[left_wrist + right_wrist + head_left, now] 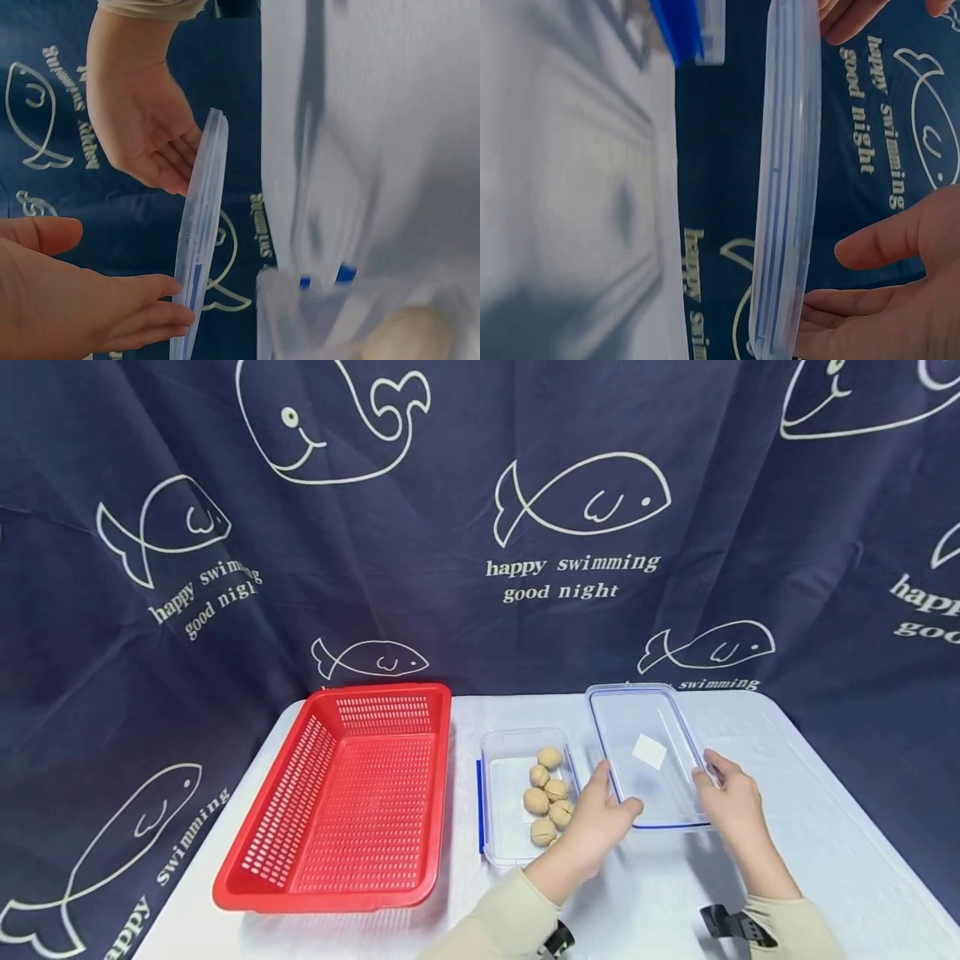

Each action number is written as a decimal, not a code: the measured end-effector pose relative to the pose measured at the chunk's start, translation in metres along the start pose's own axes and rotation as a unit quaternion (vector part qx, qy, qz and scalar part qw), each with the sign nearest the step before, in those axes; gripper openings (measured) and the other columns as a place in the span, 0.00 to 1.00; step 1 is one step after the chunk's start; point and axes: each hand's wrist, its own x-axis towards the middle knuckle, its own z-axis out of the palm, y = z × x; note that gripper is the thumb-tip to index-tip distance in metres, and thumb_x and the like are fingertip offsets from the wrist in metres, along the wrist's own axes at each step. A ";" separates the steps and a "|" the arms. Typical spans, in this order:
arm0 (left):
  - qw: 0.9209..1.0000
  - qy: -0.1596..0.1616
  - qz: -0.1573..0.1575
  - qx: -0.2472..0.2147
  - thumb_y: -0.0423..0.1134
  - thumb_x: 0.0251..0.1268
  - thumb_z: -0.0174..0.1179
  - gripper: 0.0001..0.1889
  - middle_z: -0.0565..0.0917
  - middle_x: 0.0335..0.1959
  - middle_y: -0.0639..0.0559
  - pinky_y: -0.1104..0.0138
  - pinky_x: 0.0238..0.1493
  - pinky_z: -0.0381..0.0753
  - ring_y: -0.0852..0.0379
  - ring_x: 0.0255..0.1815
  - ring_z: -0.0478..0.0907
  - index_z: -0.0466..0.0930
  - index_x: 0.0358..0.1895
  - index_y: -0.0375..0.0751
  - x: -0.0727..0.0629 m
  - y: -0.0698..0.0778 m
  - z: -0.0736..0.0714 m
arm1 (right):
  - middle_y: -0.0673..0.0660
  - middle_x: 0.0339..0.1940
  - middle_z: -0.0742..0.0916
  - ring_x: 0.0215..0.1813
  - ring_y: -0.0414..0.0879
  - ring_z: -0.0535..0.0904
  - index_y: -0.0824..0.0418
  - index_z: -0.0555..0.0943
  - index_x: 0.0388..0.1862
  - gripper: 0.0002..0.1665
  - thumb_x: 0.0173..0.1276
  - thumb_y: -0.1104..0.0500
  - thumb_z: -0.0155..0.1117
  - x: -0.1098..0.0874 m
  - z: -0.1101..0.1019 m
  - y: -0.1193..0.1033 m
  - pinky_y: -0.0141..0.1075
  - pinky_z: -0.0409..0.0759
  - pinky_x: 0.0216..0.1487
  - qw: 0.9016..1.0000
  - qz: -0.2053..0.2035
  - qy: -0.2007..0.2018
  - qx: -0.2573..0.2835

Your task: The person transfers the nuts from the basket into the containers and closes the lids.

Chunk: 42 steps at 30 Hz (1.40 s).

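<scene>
A clear rectangular lid [675,806] with a blue seal is raised above the table, a white square [649,752] showing in its middle. My left hand [597,817] touches its left edge with nearly straight fingers; in the left wrist view the thumb [56,234] stands apart from it. At the opposite edge, my right hand [731,802] touches the lid, its thumb [874,244] also apart in the right wrist view. Beside my left hand, a clear plastic box [502,839] holds several walnuts [536,801]. My left forearm hides its near right corner.
A large red plastic basket [433,868] with slotted walls stands on the left of the white-covered table [645,910]. One blue clip [481,806] runs along the box's left side. Behind the table hangs a dark blue fish-print curtain [457,568].
</scene>
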 end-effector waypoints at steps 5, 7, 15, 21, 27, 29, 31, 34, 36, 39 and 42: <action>1.000 0.006 0.007 -0.028 0.33 0.59 0.60 0.38 0.59 0.74 0.40 0.51 0.71 0.57 0.41 0.72 0.58 0.55 0.74 0.37 -0.002 0.005 -0.017 | 0.78 0.68 0.65 0.70 0.69 0.60 0.77 0.57 0.71 0.30 0.74 0.63 0.46 -0.002 0.009 -0.013 0.53 0.61 0.68 0.999 0.006 -0.014 0.048; 0.999 0.007 0.011 -0.034 0.34 0.59 0.60 0.38 0.58 0.74 0.40 0.51 0.71 0.55 0.41 0.72 0.57 0.54 0.74 0.37 -0.003 0.006 -0.024 | 0.78 0.68 0.65 0.70 0.69 0.60 0.77 0.57 0.71 0.30 0.73 0.64 0.46 -0.002 0.013 -0.019 0.53 0.61 0.69 0.998 0.005 -0.015 0.062; 0.996 -0.004 0.029 -0.083 0.30 0.61 0.56 0.39 0.52 0.75 0.35 0.64 0.63 0.70 0.44 0.71 0.60 0.48 0.75 0.32 -0.006 0.014 -0.051 | 0.77 0.70 0.63 0.72 0.66 0.59 0.76 0.56 0.72 0.31 0.73 0.66 0.45 -0.003 0.029 -0.043 0.50 0.59 0.70 0.994 -0.014 -0.029 0.108; 0.992 -0.012 0.046 -0.116 0.28 0.63 0.52 0.40 0.47 0.75 0.33 0.62 0.68 0.64 0.43 0.75 0.49 0.41 0.75 0.29 -0.011 0.014 -0.073 | 0.75 0.70 0.64 0.72 0.64 0.59 0.76 0.57 0.71 0.30 0.73 0.65 0.45 -0.007 0.038 -0.063 0.48 0.59 0.71 0.991 -0.036 -0.042 0.120; 0.995 0.018 0.060 -0.079 0.29 0.63 0.51 0.38 0.51 0.74 0.31 0.54 0.72 0.50 0.41 0.74 0.50 0.43 0.74 0.27 -0.015 0.012 -0.094 | 0.73 0.70 0.65 0.72 0.64 0.60 0.76 0.60 0.70 0.29 0.72 0.66 0.48 -0.011 0.053 -0.076 0.47 0.59 0.71 0.988 -0.066 -0.047 0.134; 0.995 0.035 0.063 -0.071 0.29 0.62 0.51 0.38 0.53 0.74 0.31 0.54 0.72 0.50 0.41 0.74 0.51 0.44 0.74 0.27 -0.016 0.011 -0.099 | 0.73 0.69 0.66 0.71 0.65 0.61 0.76 0.61 0.69 0.29 0.71 0.67 0.49 -0.012 0.059 -0.079 0.47 0.59 0.71 0.986 -0.079 -0.047 0.140; 0.994 0.049 0.069 -0.065 0.28 0.61 0.51 0.38 0.53 0.73 0.31 0.53 0.72 0.50 0.41 0.74 0.51 0.45 0.74 0.26 -0.016 0.009 -0.104 | 0.72 0.69 0.66 0.70 0.65 0.62 0.76 0.61 0.69 0.29 0.70 0.67 0.50 -0.013 0.064 -0.082 0.47 0.60 0.71 0.984 -0.088 -0.048 0.147; 0.993 0.069 0.074 -0.058 0.28 0.61 0.51 0.37 0.54 0.73 0.30 0.53 0.73 0.49 0.41 0.74 0.50 0.46 0.73 0.26 -0.018 0.008 -0.110 | 0.71 0.68 0.66 0.70 0.65 0.62 0.76 0.60 0.69 0.31 0.69 0.69 0.51 -0.015 0.072 -0.085 0.48 0.60 0.71 0.982 -0.097 -0.049 0.157; 0.992 0.079 0.078 -0.057 0.28 0.62 0.51 0.36 0.54 0.73 0.30 0.52 0.72 0.49 0.40 0.74 0.50 0.46 0.73 0.25 -0.019 0.008 -0.113 | 0.71 0.68 0.66 0.70 0.64 0.62 0.75 0.59 0.70 0.32 0.68 0.69 0.52 -0.015 0.076 -0.087 0.48 0.60 0.71 0.981 -0.101 -0.050 0.160; 0.990 0.092 0.084 -0.061 0.27 0.64 0.50 0.35 0.53 0.73 0.29 0.52 0.72 0.50 0.39 0.74 0.49 0.47 0.73 0.24 -0.020 0.008 -0.115 | 0.71 0.66 0.67 0.70 0.64 0.62 0.75 0.58 0.71 0.33 0.68 0.69 0.52 -0.016 0.080 -0.089 0.48 0.60 0.71 0.979 -0.106 -0.050 0.165; 0.988 0.111 0.088 -0.059 0.26 0.62 0.50 0.35 0.54 0.73 0.29 0.52 0.72 0.50 0.39 0.74 0.50 0.49 0.72 0.24 -0.020 0.008 -0.116 | 0.71 0.65 0.67 0.70 0.64 0.62 0.74 0.57 0.71 0.34 0.68 0.69 0.53 -0.016 0.081 -0.092 0.47 0.60 0.71 0.977 -0.106 -0.052 0.176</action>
